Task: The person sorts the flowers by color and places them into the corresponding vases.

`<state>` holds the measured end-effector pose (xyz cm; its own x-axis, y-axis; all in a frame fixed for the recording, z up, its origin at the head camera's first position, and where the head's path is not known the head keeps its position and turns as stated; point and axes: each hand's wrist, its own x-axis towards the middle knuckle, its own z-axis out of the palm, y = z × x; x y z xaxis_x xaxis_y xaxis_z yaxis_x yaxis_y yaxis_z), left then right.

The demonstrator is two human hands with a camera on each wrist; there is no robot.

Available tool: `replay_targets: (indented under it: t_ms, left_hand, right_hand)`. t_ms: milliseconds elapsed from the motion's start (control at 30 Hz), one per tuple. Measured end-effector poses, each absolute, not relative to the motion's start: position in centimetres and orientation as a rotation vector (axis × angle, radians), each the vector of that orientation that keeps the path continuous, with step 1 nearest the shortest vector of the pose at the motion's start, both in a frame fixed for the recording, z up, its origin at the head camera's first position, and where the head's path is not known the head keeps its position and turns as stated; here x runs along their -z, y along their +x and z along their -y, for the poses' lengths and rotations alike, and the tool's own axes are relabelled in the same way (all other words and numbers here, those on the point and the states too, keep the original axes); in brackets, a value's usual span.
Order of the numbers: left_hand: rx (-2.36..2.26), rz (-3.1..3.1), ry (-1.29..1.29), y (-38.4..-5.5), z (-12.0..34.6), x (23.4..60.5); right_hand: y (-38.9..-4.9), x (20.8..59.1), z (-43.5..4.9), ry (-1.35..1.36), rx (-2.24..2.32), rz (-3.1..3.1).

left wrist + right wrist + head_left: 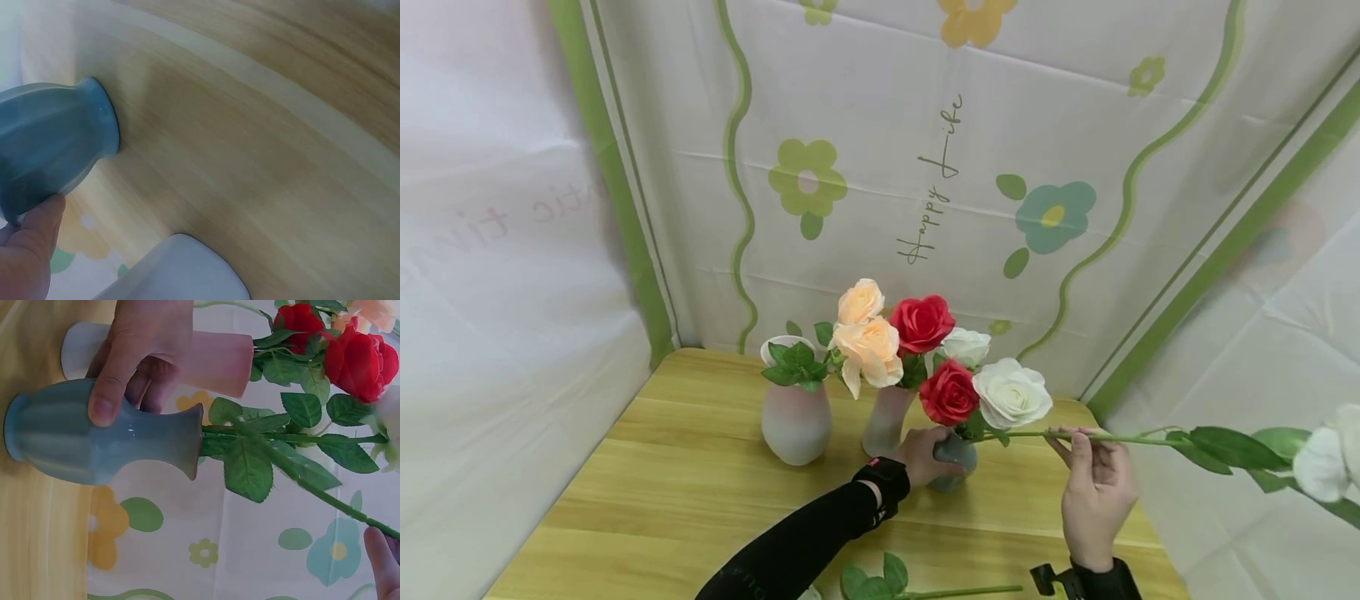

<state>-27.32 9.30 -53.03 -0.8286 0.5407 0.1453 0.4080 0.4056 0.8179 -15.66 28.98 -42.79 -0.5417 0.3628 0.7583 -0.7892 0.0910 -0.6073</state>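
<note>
My left hand [921,457] grips a small blue-grey vase [955,462], thumb and fingers around its body; the vase stands upright on the table. In the right wrist view the blue vase [106,434] shows its flared mouth, with green stems and leaves [250,465] coming out. White roses [1013,393] and a red rose [950,392] cluster above it in the head view. My right hand [1097,492] pinches a long green stem [1138,439], held nearly level. White blooms [1322,462] are at its right end; the other end lies close to the vase's mouth, among leaves.
Left of the blue vase stand a slim pink-and-white vase [887,421] and a wider one [797,425] with leaves at its mouth. Peach roses [868,346] and another red rose [922,323] rise behind. A leafy stem [962,592] lies at the table's front.
</note>
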Motion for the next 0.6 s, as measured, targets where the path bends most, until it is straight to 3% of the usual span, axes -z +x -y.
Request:
replay_targets:
  t_ms: [267,600]
  left_hand:
    - [-1.414,-2.491,0.843,-27.3,-9.3,52.8]
    - [-1.385,-2.485,0.846,-27.2,-9.1,52.5]
  right_hand:
    - [-16.4,42.9,-27.7,0.525,-1.553,1.52]
    - [-17.7,45.7,-26.5,0.568,-0.911,1.903]
